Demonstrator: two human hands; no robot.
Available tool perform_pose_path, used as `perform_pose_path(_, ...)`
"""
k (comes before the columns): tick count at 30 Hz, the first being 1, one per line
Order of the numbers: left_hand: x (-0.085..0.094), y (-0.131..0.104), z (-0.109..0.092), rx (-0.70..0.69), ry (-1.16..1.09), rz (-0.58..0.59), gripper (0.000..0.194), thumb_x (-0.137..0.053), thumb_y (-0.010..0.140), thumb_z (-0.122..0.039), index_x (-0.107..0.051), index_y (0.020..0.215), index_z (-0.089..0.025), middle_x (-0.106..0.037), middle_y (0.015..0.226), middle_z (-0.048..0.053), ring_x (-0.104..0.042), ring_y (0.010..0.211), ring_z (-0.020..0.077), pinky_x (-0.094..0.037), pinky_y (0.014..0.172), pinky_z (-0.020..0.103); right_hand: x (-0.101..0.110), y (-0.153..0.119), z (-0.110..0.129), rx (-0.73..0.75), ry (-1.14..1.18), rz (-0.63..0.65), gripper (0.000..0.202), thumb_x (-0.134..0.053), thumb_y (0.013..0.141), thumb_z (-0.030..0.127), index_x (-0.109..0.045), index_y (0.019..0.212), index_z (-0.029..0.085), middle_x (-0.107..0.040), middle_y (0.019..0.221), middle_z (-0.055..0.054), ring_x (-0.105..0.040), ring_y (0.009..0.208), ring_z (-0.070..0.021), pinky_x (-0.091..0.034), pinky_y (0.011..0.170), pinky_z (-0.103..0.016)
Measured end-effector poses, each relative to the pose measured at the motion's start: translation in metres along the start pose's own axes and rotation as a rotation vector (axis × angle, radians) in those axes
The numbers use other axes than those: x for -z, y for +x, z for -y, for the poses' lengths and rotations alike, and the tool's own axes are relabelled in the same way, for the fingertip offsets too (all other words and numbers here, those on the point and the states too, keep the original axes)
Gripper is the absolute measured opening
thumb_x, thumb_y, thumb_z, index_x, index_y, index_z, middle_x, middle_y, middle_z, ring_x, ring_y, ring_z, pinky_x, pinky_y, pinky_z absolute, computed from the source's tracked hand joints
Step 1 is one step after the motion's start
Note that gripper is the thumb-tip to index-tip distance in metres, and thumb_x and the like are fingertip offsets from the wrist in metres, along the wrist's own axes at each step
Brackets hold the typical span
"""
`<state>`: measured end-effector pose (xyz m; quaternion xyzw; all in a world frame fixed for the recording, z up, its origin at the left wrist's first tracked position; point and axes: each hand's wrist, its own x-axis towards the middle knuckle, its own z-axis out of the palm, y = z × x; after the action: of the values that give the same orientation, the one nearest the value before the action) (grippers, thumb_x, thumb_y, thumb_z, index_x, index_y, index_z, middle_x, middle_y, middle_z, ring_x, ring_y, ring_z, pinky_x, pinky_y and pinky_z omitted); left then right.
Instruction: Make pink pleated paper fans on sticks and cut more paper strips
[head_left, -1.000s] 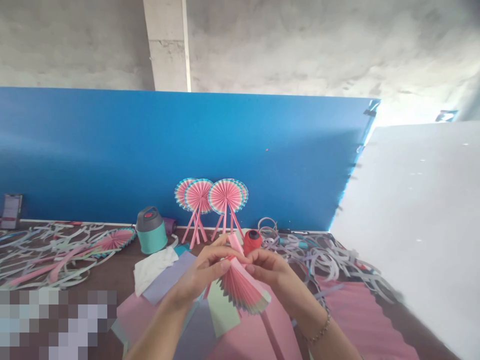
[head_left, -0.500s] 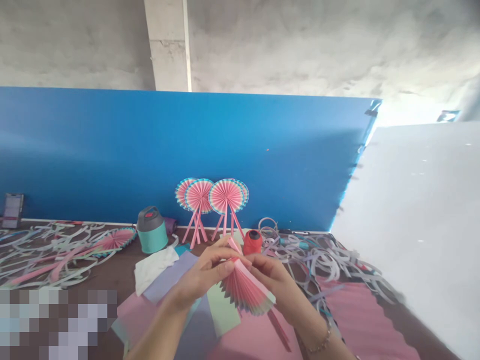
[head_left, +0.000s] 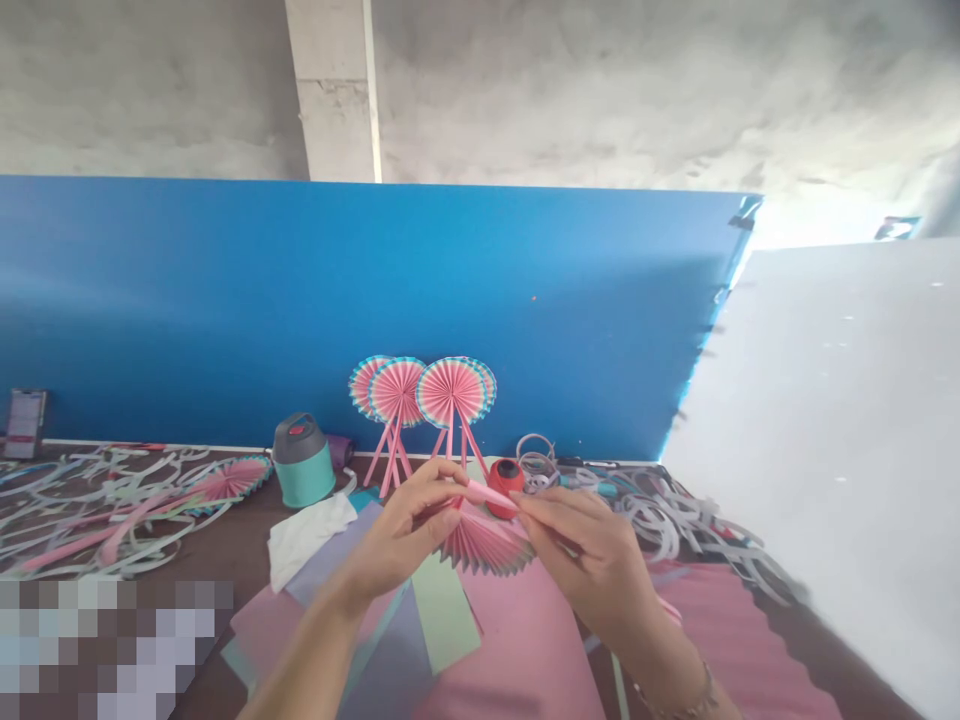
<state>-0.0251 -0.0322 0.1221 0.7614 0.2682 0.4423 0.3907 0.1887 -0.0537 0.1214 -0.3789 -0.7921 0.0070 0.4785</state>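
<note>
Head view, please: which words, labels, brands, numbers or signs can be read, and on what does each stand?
No text can be read.
Phone at far left: anything on its screen is too small and blurred.
Teal container: no lettering can be made out.
Pink pleated paper between left hand and right hand: no print visible.
</note>
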Motion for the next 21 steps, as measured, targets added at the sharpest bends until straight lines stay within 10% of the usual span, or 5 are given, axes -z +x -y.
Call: perform_pose_path(21, -0.0031, 0.0014, -0.0001, 0.011, 0.004, -0.125, 0.028, -0.046, 0.090, -0.038, -0.069, 0.097, -0.023, -0.052, 0.103, 0.007, -0.050, 0.099, 0.0213, -0.036, 0.087, 0.030, -0.0012, -0.0025, 0.0089, 0.247, -0.301, -0.054, 0.022, -0.050, 0.090, 0.013, -0.066, 0.102, 0.020, -0.067, 0.081, -0.003, -0.062, 0.075, -0.0134, -0.036, 0.071, -0.030)
